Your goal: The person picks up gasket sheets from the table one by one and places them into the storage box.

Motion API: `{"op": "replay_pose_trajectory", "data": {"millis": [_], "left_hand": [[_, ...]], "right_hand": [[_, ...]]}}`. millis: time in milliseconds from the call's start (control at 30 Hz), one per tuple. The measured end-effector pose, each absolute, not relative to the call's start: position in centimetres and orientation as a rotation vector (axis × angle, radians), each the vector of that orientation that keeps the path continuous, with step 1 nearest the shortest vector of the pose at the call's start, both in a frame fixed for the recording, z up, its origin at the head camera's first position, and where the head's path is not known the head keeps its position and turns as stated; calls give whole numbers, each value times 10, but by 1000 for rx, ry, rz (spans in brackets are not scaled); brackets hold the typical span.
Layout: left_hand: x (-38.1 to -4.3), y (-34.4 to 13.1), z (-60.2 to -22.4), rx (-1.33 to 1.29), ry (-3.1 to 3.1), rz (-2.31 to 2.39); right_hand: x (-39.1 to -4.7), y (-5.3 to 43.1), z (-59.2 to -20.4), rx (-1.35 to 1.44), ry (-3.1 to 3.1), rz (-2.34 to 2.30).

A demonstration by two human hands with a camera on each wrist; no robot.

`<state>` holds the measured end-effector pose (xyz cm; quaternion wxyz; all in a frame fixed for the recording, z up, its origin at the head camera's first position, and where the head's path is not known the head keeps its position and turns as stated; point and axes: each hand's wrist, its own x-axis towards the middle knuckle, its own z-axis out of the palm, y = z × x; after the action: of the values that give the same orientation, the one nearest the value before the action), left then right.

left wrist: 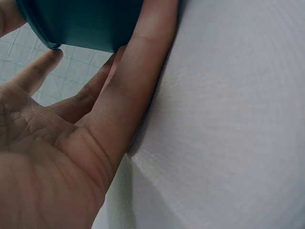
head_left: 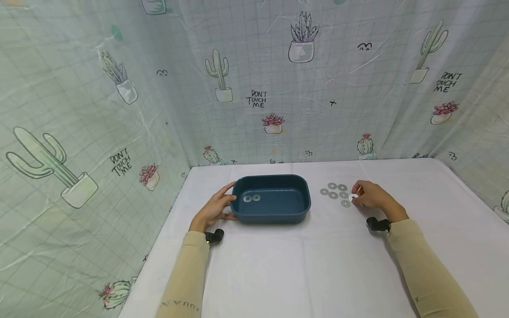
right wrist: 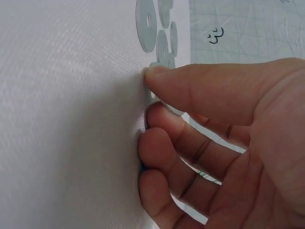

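One pale washer (head_left: 351, 199) is right of centre in the head view, pinched by the right hand (head_left: 370, 195) between thumb and fingertip, beside six loose washers (head_left: 331, 195) on the white cloth (head_left: 254, 265). Two placed washers (head_left: 245, 199) lie at left inside the mid-frame blue tray (head_left: 274, 218), so most appear left outside; the left hand (head_left: 214, 208), fingers spread, holds its left end.

Two washers (head_left: 250, 199) inside the tray (head_left: 270, 218), at left, perhaps six more washers (head_left: 331, 195) on the table (head_left: 254, 274) to its right
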<state>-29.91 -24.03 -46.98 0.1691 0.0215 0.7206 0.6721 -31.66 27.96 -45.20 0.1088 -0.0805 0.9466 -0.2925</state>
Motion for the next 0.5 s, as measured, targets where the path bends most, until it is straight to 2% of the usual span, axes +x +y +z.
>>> {"op": "replay_pose_trajectory", "data": {"millis": [500], "left_hand": [[-300, -240, -471, 71, 2059, 1911]], "right_hand": [[-320, 284, -451, -247, 2796, -875]]}}
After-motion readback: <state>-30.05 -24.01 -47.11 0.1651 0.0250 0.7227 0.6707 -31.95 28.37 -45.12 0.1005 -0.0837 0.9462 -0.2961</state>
